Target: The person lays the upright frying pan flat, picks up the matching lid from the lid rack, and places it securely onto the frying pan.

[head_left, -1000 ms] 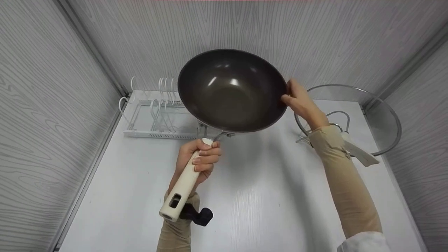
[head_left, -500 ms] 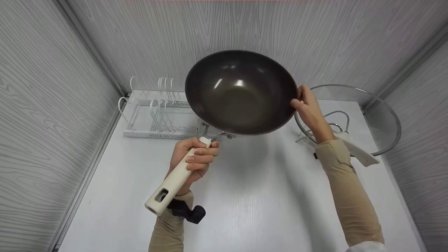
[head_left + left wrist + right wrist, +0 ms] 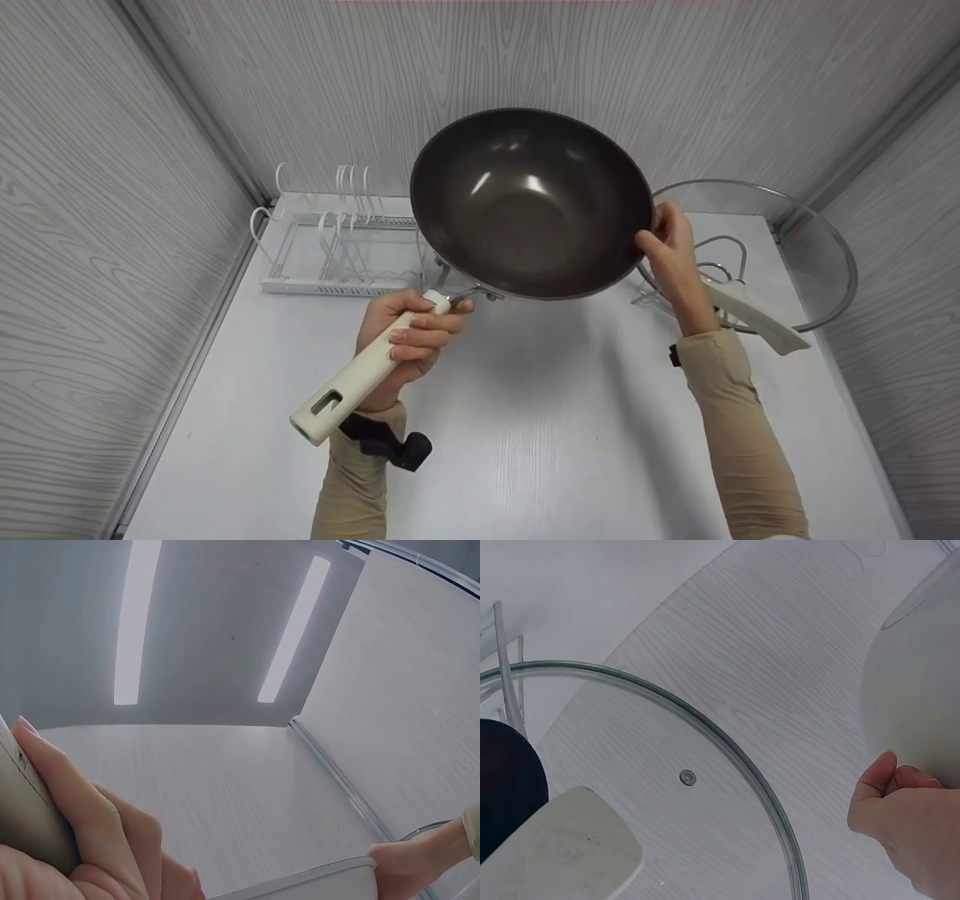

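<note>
Wok handle (image 3: 337, 396): nearest part, its long axis slanting from near left to far right.
Left hand (image 3: 418, 339): wrapped round the handle close below the bowl, forearm coming from near left.
Right hand (image 3: 673, 255): pinching the bowl's right rim, thumb inside, forearm from near right.
Wok bowl (image 3: 525, 202): far and right of the left grip, held over the white table (image 3: 525, 465), hollow tilted nearward.

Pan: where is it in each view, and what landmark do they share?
Head: pan, upper middle, dark inside facing the camera.
Left wrist: pan, bottom edge, right of centre.
Right wrist: pan, right edge, pale outside showing.
Shared landmark: right hand at its rim.
</note>
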Available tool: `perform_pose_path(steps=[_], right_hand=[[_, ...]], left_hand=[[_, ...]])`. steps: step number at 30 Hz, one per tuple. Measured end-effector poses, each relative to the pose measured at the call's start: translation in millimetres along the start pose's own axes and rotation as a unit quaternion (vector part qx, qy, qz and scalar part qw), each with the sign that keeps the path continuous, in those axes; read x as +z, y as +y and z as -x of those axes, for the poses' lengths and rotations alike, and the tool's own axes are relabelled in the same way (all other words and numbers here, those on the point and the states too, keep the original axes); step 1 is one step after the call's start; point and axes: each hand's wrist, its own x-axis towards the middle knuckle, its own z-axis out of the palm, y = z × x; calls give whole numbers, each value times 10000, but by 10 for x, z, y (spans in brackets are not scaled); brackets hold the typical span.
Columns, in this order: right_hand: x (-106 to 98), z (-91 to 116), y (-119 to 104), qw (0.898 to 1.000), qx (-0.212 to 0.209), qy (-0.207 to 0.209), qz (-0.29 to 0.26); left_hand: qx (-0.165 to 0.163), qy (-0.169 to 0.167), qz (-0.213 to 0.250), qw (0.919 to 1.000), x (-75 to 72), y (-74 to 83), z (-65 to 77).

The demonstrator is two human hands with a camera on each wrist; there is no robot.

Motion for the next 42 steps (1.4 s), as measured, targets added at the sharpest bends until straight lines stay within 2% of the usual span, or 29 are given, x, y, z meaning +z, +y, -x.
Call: perform_pose_path(steps=[4,11,15,19,26,34,42], right_hand=[[0,97,-39,9999,17,103,-127],[-52,144,277,9977,-41,538,-418],[-65,217,338,9956,-36,721,-590],[-76,310,358,9947,-36,802,-645],[-97,478,373,9925,128,970,-739],[-119,702,355,9882,312,1313,-718],[-129,919,396,9861,567,1465,-536]], left_hand=[[-73,18,-52,10000,2,21,7],[-113,120,78,9998,-2,29,24],[-221,85,132,9996,-9,31,32],[-482,76,79,9988,-20,44,37],[-810,323,-183,9960,-24,40,42],[-1152,330,-216,9926,-71,52,54],[-1308,646,-122,9892,-111,28,91]])
